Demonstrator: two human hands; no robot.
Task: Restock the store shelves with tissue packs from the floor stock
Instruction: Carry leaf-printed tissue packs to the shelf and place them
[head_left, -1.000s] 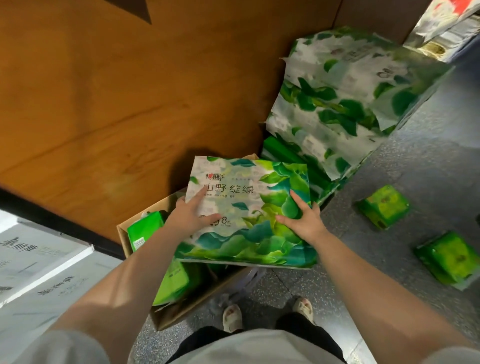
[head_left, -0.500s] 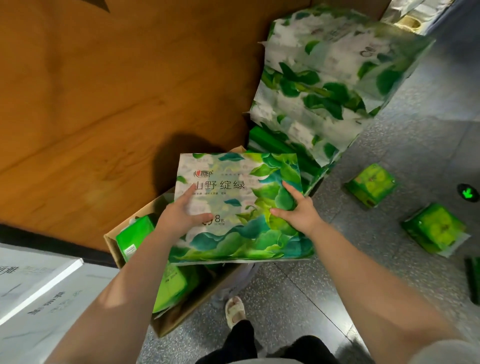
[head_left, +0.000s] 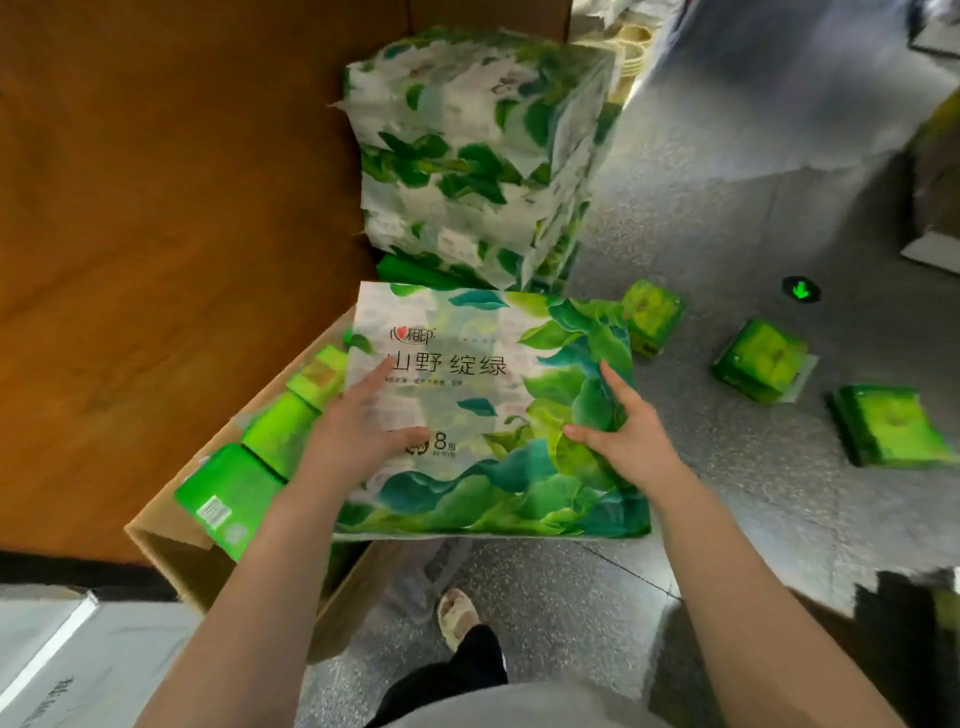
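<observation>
One broad wooden panel (head_left: 156, 208) fills the left of the view, standing on a speckled grey floor (head_left: 727, 493). Against the panel's right end rises a tall stack of leaf-printed tissue bundles (head_left: 478, 156), blurred in places. Just below it, raised above the floor, is the large tissue pack (head_left: 493, 410), printed with green leaves and an "8", its face turned up toward the camera. Its left part overlaps an open cardboard box (head_left: 171, 551) that holds several bright green small packs (head_left: 270, 431). The left hand (head_left: 358, 436) lies on the pack's left side, fingers spread and the thumb pressed onto the face; the right hand (head_left: 623, 436) grips the right side, fingers spread across the print. Three loose green packs (head_left: 763, 361) lie on the floor to the right, well apart from the box. A sandalled foot (head_left: 457, 616) shows below the held pack.
</observation>
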